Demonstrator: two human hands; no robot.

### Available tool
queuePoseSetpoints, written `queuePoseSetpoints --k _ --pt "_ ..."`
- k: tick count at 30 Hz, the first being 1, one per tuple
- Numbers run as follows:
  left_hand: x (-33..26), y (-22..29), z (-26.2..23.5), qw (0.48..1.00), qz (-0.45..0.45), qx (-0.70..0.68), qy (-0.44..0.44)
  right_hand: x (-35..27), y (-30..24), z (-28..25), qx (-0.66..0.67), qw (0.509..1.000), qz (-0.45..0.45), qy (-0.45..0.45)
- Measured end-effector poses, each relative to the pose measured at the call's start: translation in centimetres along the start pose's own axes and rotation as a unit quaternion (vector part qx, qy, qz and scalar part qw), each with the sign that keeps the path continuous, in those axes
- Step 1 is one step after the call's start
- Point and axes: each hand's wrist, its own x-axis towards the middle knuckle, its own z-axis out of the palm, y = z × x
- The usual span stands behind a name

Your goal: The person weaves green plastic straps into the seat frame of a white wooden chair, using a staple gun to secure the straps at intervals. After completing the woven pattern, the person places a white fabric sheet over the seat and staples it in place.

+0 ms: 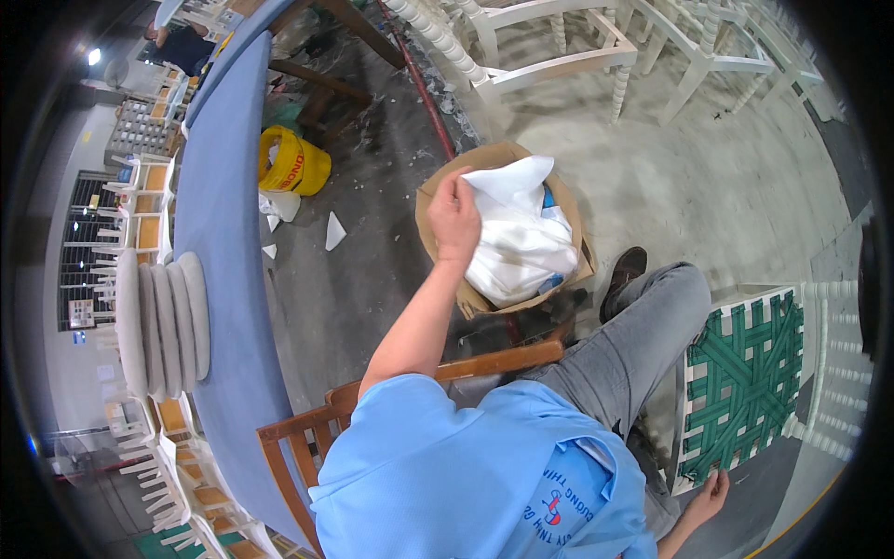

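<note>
Head view: left hand (453,216) seemingly pinches white cloth (518,233).

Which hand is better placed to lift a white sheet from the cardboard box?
Left. The left hand pinches the white sheet inside the cardboard box; the right hand rests well aside, on the green webbed seat.

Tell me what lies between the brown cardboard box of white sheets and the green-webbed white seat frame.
In the head view, the person's grey-trousered leg and dark shoe lie between box and frame.
</note>
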Motion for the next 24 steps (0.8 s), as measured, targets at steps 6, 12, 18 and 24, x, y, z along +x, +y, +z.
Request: queuePoseSetpoints --k 6,12,18,24 --pt "-9.2 8.3 4.6 0.928 0.286 -0.015 -0.239 2.9 -9.9 8.8 0.143 0.985 0.007 -0.094" --pt "-21.1 14.7 7.0 0.739 0.397 -0.132 -0.528 3.3 -20.7 13.6 0.482 0.813 0.108 -0.308" --pt "-22.7 13.3 8.3 0.621 0.298 -0.106 -0.717 2.3 -18.6 12.0 0.420 0.887 0.039 -0.190" --pt "-19.6 17.6 17.5 0.786 0.376 -0.094 -0.481 -0.4 -16.0 7.7 0.138 0.978 -0.149 -0.045"
